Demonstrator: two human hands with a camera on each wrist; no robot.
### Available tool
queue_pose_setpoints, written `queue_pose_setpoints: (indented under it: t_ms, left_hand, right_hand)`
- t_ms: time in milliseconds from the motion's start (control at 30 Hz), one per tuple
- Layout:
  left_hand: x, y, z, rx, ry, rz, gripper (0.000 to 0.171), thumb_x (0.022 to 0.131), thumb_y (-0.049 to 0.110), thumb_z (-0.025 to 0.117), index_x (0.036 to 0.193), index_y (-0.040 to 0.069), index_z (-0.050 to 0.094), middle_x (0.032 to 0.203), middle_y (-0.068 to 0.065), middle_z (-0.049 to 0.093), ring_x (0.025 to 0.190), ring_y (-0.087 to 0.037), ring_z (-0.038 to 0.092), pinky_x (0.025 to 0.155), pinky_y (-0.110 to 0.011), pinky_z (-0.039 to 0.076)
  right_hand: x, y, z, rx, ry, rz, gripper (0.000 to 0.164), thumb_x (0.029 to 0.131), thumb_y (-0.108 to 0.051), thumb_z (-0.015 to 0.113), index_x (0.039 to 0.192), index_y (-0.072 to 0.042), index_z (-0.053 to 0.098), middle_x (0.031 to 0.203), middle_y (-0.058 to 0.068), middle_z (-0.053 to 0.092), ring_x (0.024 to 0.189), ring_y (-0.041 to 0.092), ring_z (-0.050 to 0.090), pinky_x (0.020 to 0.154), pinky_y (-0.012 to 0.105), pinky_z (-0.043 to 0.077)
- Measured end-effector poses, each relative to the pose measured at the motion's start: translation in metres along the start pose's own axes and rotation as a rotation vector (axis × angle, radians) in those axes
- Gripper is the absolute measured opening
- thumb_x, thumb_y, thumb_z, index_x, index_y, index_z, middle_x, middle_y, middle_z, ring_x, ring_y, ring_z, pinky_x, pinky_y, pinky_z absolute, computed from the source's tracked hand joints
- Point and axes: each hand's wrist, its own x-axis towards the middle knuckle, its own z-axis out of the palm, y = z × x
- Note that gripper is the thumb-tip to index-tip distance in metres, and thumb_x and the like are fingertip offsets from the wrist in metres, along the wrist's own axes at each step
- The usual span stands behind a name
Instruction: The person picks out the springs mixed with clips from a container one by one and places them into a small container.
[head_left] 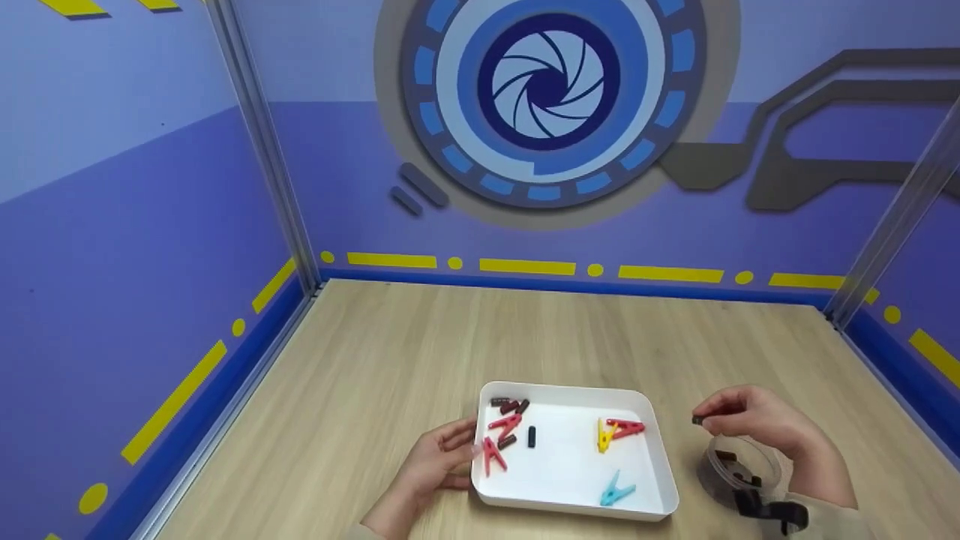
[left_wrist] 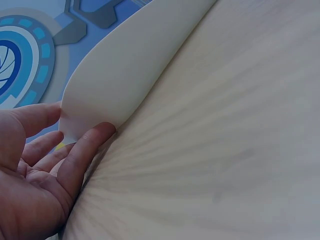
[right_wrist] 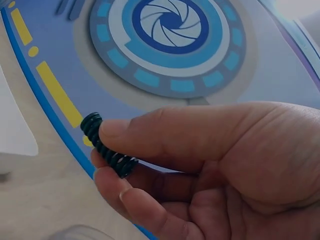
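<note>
Found clear round tub (head_left: 716, 486) close in, right of white tray (head_left: 555, 472), with dark spring-like pieces (head_left: 725, 455) inside. Logged left hand (head_left: 431, 461) as relaxed, fingers loosely extended, touching tray's outer left wall, not wrapped round it. Good enough as a light brace, probably; called for steady contact, no shove, so as not to skid tray. Noted light blue clip (head_left: 616, 491) toward tray's near right corner, red clip (head_left: 493, 457) by left wall.

Saw right hand (head_left: 761, 420) with fingers closed in a pinch, thumb against fingers on one dark green coil spring (right_wrist: 102, 149). Had spring in the air between tray and tub, apart from both, with both ends exposed. Needed, by judgement, just enough pinch to stop twisting; risked popping it out with too much squeeze on the coils. Wanted wrist high enough to miss tub rim, then a low, gentle release to limit rolling.

Spotted yellow clip (head_left: 604, 437) overlapping second red clip (head_left: 626, 428) in view, right side. Found brown and black cylinders (head_left: 510, 406) bunched in tray's far left corner; couldn't make out coils. Advised avoiding that bunch, likely snag point. Saw printed back panel (head_left: 337, 172) beyond wooden table (head_left: 555, 330).
</note>
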Motion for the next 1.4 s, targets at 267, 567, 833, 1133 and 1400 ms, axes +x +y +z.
queue_pose_setpoints:
  t_ms: [267,567,833,1133,1400]
  left_hand:
    - [0.001,0.000,-0.001,-0.019,-0.035,0.026,0.062,0.098,0.013,0.069,0.154,0.002,0.044,0.155,-0.024,0.049,0.109,-0.023,0.071,0.068,-0.040,0.065]
    - [0.000,-0.001,0.000,-0.019,-0.024,0.019,0.061,0.098,0.013,0.069,0.153,0.003,0.046,0.154,-0.025,0.050,0.108,-0.025,0.072,0.070,-0.044,0.065]
    - [0.000,0.000,0.000,-0.011,-0.018,0.013,0.062,0.097,0.014,0.070,0.153,0.004,0.046,0.155,-0.023,0.050,0.109,-0.024,0.072,0.069,-0.042,0.065]
    - [0.001,0.000,-0.001,-0.008,-0.012,0.003,0.062,0.097,0.014,0.071,0.154,0.004,0.046,0.155,-0.023,0.050,0.109,-0.024,0.072,0.070,-0.043,0.066]
    - [0.001,0.000,-0.001,-0.014,-0.009,0.009,0.062,0.096,0.013,0.071,0.152,0.002,0.047,0.153,-0.024,0.051,0.104,-0.022,0.073,0.068,-0.040,0.065]
  right_hand:
    - [-0.014,0.017,-0.016,-0.015,-0.062,0.021,0.035,0.095,-0.015,0.070,0.119,0.010,0.068,0.107,0.003,0.075,0.089,0.006,0.065,0.079,0.021,0.056]
    - [-0.020,0.020,-0.020,-0.032,-0.094,0.107,0.030,0.093,-0.010,0.068,0.115,0.011,0.068,0.088,-0.005,0.071,0.079,0.009,0.060,0.070,0.024,0.053]
    - [-0.020,0.020,-0.019,-0.032,-0.100,0.111,0.032,0.095,-0.010,0.067,0.116,0.014,0.067,0.087,-0.008,0.071,0.076,0.007,0.058,0.066,0.022,0.049]
    - [-0.019,0.020,-0.019,-0.024,-0.106,0.112,0.031,0.095,-0.010,0.067,0.116,0.013,0.067,0.087,-0.006,0.071,0.077,0.008,0.059,0.066,0.022,0.049]
    - [-0.018,0.019,-0.019,-0.001,-0.111,0.132,0.032,0.095,-0.011,0.067,0.117,0.013,0.067,0.087,-0.006,0.071,0.077,0.008,0.059,0.068,0.023,0.051]
